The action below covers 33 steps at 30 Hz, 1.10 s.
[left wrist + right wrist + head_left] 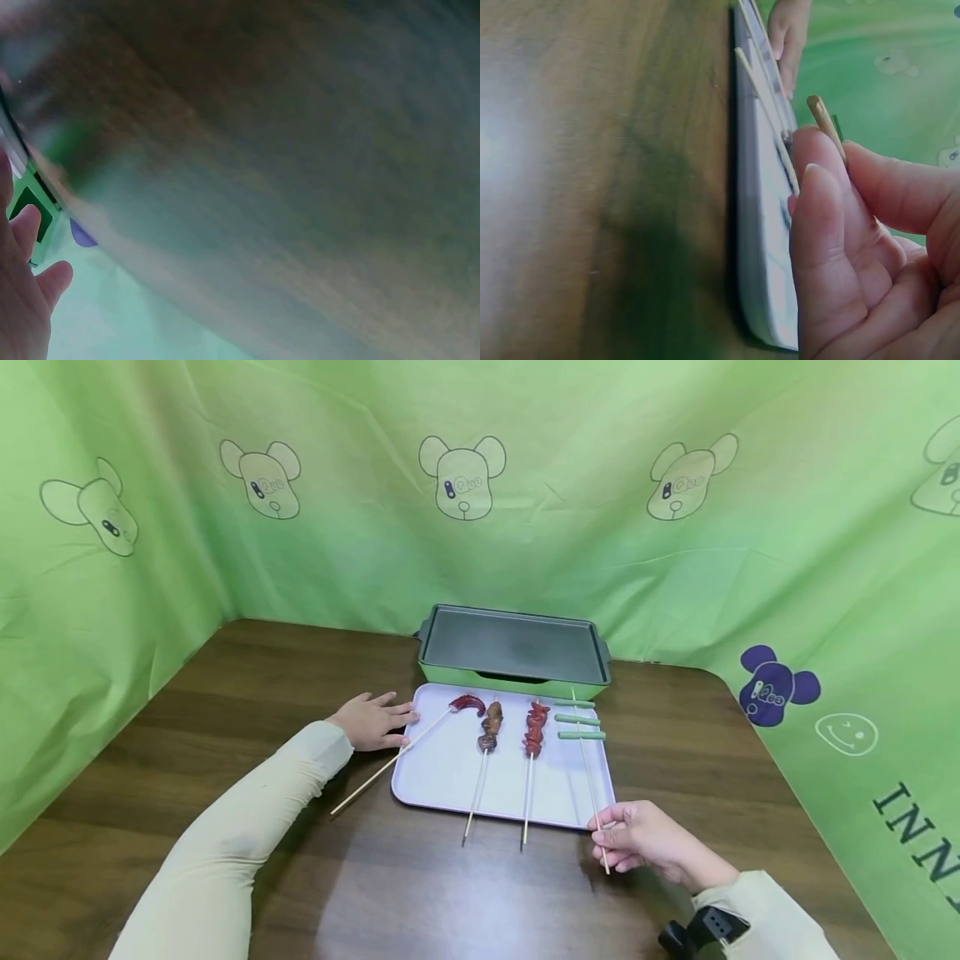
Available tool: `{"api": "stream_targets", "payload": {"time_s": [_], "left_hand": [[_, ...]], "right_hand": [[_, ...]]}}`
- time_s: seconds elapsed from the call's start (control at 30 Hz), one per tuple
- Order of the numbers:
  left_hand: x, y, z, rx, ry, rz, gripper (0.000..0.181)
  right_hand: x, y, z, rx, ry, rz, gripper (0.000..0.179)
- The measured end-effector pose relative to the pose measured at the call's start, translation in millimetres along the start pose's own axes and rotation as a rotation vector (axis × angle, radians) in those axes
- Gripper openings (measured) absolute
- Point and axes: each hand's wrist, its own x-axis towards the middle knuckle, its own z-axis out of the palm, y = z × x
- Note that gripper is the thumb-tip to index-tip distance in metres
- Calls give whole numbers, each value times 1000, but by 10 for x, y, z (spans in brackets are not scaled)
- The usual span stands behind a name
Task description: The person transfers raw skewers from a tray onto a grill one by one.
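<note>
My right hand (633,839) pinches the lower end of a skewer of green pieces (580,735) at the tray's front right corner. In the right wrist view, the stick's end (823,120) pokes out between thumb and fingers. Fingers spread, my left hand (375,722) rests at the left edge of the white tray (427,789). Beside it a skewer with a curled red tentacle (468,702) slants over that edge. A brown meat skewer (491,727) and a red meat skewer (536,729) lie between, their sticks overhanging the front rim.
Directly behind the tray stands a green grill with a dark flat plate (513,639). Everything sits on a brown wooden table (300,677). A green printed curtain (360,560) closes off the back and sides. The left wrist view is mostly blurred.
</note>
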Motion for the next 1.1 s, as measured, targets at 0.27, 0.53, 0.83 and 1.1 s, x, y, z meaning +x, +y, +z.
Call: {"api": "stream_targets", "payload": {"time_s": [0.27, 0.53, 0.83, 1.1], "left_hand": [[5, -4, 8, -4, 1, 9, 57], [-24, 6, -22, -5, 4, 5, 57], [-34, 34, -24, -9, -5, 3, 56], [-7, 24, -15, 9, -6, -1, 56]], "right_hand": [[36, -163, -63, -16, 26, -39, 21], [119, -315, -147, -15, 62, -69, 23], [191, -372, -145, -35, 71, -84, 24], [294, -416, -176, -13, 134, -91, 24]]}}
